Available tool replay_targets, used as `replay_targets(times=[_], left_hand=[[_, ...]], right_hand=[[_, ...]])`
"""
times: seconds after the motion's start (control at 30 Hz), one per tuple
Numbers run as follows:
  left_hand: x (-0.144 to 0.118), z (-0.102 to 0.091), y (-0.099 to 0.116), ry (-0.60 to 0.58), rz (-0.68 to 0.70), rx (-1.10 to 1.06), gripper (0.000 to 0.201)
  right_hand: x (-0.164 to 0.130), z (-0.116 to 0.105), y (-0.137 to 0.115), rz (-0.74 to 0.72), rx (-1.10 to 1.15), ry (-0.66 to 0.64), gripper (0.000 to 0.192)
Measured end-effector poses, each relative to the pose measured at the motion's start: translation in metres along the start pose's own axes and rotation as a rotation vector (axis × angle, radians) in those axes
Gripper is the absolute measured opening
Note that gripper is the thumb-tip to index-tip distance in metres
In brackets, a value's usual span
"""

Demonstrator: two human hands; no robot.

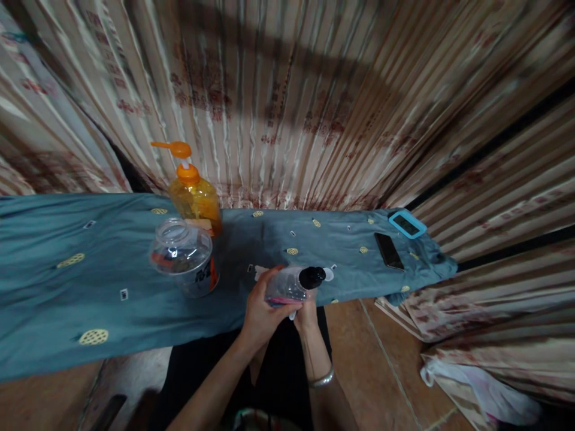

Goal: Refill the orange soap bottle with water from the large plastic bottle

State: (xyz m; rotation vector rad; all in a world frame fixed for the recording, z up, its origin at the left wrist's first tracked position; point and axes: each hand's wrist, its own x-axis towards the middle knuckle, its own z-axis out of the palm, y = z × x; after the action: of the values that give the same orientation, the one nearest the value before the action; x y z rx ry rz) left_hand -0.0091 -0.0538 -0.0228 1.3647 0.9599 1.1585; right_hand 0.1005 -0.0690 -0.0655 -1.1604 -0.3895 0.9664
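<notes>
My left hand (259,314) grips a small clear plastic bottle with a black cap (291,284), held on its side over the near edge of the table. My right hand (307,314) touches the bottle from below, under its neck; a bracelet sits on that wrist. To the left stands a clear plastic cup with a domed lid (183,254), and behind it an orange pump bottle (194,194).
A teal cloth with yellow patches (67,281) covers the long table. A dark phone (389,250) and a blue-framed device (406,224) lie at its right end. Striped curtains hang behind. A white bag (485,395) lies on the tiled floor at right.
</notes>
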Motion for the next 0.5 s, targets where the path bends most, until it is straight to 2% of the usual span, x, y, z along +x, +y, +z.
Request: replay_targets(times=[0.1,0.23,0.37,0.5], left_hand=[[-0.005,-0.003,0.012,0.003,-0.011,-0.008,0.075],[-0.008,-0.003,0.022,0.005,0.021,-0.025,0.074],[-0.004,-0.003,0.017,0.072,0.030,0.010,0.074],[0.006,-0.009,0.005,0.158,-0.027,-0.013,0.072]], right_hand=[[-0.003,0.001,0.006,0.159,0.088,-0.018,0.032],[-0.014,0.005,0.010,0.339,0.179,-0.114,0.036],[-0.030,0.010,0.018,0.430,0.224,-0.204,0.044],[-0.041,0.005,0.027,0.447,0.196,-0.234,0.051]])
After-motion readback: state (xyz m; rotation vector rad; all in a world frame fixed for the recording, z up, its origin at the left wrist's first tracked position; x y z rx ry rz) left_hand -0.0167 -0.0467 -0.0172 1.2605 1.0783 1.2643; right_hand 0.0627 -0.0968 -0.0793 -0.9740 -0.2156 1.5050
